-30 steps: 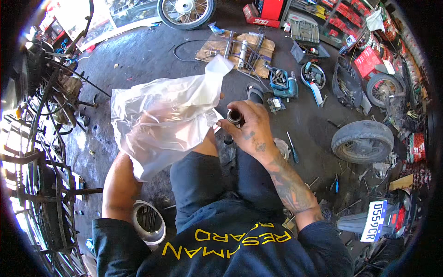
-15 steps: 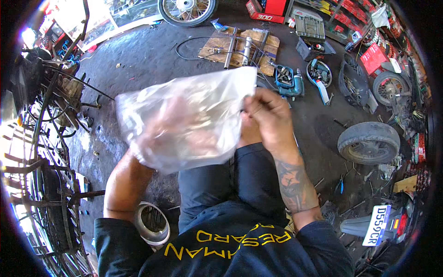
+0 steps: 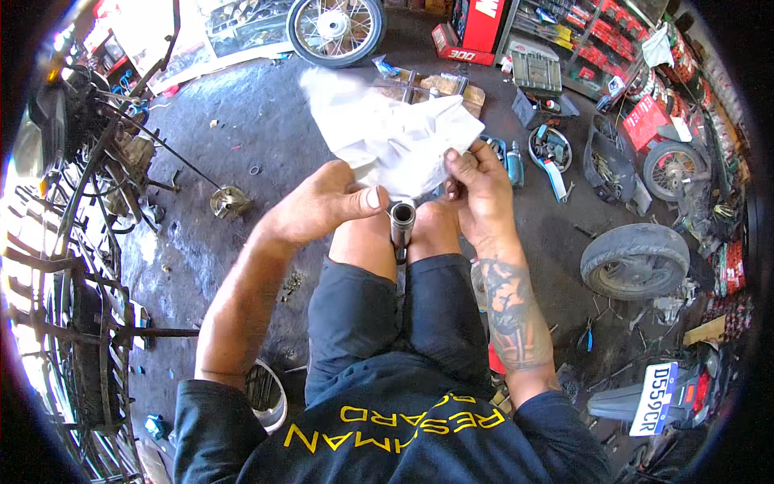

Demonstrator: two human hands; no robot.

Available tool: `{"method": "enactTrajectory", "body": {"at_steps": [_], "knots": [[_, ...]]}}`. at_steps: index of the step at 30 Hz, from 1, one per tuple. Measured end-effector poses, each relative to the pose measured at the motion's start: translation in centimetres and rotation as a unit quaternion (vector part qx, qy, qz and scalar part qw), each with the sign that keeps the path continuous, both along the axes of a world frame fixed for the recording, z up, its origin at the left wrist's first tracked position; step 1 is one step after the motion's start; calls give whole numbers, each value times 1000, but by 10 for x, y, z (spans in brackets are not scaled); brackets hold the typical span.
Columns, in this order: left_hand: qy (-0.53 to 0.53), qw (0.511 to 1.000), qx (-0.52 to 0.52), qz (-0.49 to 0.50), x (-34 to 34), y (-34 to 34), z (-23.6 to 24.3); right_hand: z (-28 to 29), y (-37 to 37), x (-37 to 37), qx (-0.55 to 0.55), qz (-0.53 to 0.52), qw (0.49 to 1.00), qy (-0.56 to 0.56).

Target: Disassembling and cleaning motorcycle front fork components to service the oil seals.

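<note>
Our fingers on the right hand point(image 3: 477, 194) are pinched together on the lower right edge of a clear plastic bag point(image 3: 387, 133), thumb against the fingertips, with the film caught between them. On the left hand point(image 3: 322, 206) our fingers are curled closed, the thumb stretched flat toward the right and pressed against the bag's lower edge, so both hands grip the same bag from either side. We hold it up in front of our knees, and it billows up and away from us, crumpled and whitish in the light.

Just below our thumbs a dark metal tube point(image 3: 401, 230) stands upright between our knees, its open round mouth facing up; neither hand touches it. We cannot tell what its lower end rests on. Our black shorts point(image 3: 387, 315) and a dark shirt with yellow lettering fill the lower middle.

Farther out lies a stained concrete floor point(image 3: 242, 137). A loose tyre point(image 3: 634, 260) lies to our right, well apart from the hands, and a spoked wheel point(image 3: 335, 28) stands at the far edge of the floor. A white round container point(image 3: 270, 395) sits by our left elbow. Metal frames point(image 3: 72, 242) crowd the left side.
</note>
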State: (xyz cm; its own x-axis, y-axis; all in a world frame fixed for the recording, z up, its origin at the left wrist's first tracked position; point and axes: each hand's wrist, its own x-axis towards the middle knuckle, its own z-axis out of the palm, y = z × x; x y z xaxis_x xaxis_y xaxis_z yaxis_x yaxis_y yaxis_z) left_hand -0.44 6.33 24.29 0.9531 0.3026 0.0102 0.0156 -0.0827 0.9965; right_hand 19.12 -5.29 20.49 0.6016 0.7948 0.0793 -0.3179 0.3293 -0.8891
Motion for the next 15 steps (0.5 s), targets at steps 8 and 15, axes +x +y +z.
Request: {"method": "enactTrajectory", "body": {"at_steps": [8,15], "knots": [[-172,946,8,276,30,-20,2,2,-20,-12,24,71,993,87],[-122,952,102,262,53,-5,-10,5,-5,-8,44,-114,797,-592]]}}
